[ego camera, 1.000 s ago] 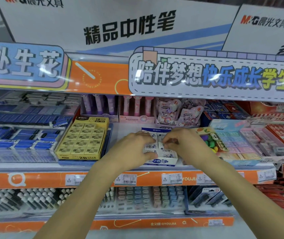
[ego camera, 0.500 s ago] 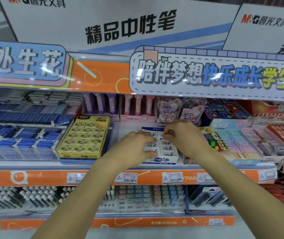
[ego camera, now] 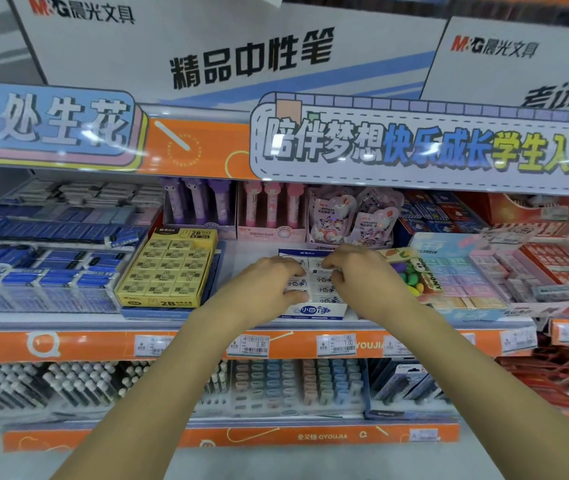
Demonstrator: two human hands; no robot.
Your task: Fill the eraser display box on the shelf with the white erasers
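Note:
A white and blue eraser display box [ego camera: 317,311] stands on the middle shelf, between the yellow box and the colourful erasers. Rows of white erasers [ego camera: 323,289] with blue print lie in it. My left hand [ego camera: 269,282] rests over the box's left half, fingers curled down onto the erasers. Over the right half my right hand [ego camera: 359,271] bends its fingers onto the top rows. Both hands cover much of the box, and whether either one pinches an eraser is hidden.
A yellow 2B eraser box [ego camera: 169,271] sits just left, blue erasers [ego camera: 34,265] further left. A tub of colourful erasers [ego camera: 414,275] and pastel and red boxes [ego camera: 535,268] fill the right. Pink and purple pens [ego camera: 234,206] stand behind. An overhead sign [ego camera: 414,147] hangs low above the shelf.
Both hands slid a little further back over the erasers in the box, the right hand moving up toward the top row. The box itself stayed in place.

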